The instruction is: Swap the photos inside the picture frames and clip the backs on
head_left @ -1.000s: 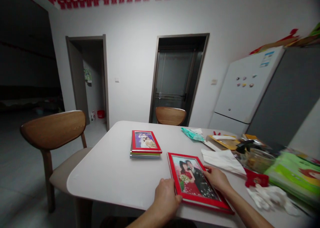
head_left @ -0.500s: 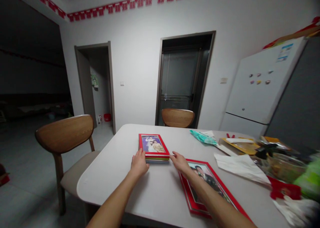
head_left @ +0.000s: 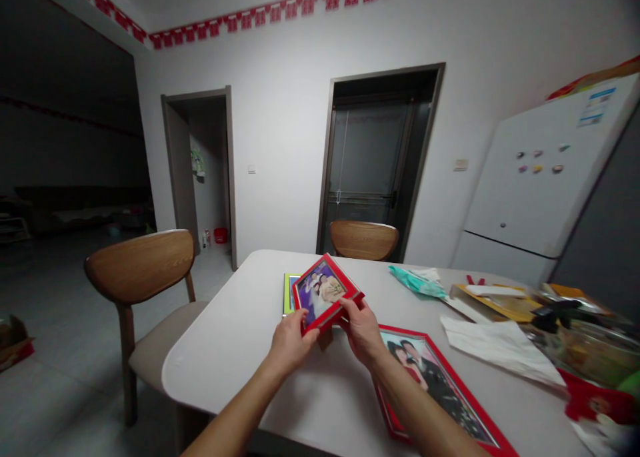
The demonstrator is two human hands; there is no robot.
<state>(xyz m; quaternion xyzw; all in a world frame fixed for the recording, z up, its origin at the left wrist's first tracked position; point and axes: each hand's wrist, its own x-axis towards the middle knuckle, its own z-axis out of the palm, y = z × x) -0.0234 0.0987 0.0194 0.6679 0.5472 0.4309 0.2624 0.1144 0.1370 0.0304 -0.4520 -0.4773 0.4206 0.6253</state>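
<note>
A small red photo frame (head_left: 325, 291) is lifted and tilted above the white table (head_left: 235, 350). My left hand (head_left: 290, 342) grips its near left corner and my right hand (head_left: 361, 329) grips its near right edge. Behind it a green-edged frame (head_left: 287, 293) lies flat on the table, mostly hidden. A large red photo frame (head_left: 435, 383) lies flat under my right forearm.
Two wooden chairs stand at the table: one on the left (head_left: 143, 270), one at the far end (head_left: 363, 239). White paper (head_left: 500, 350), a teal cloth (head_left: 415, 281), a flat yellow-brown packet (head_left: 495, 297) and a clutter of items crowd the right side. A white fridge (head_left: 540, 183) stands right.
Both hands went from the large frame to the small stack, then picked up the top red frame, uncovering a green-edged one beneath. The camera view shifted left.
</note>
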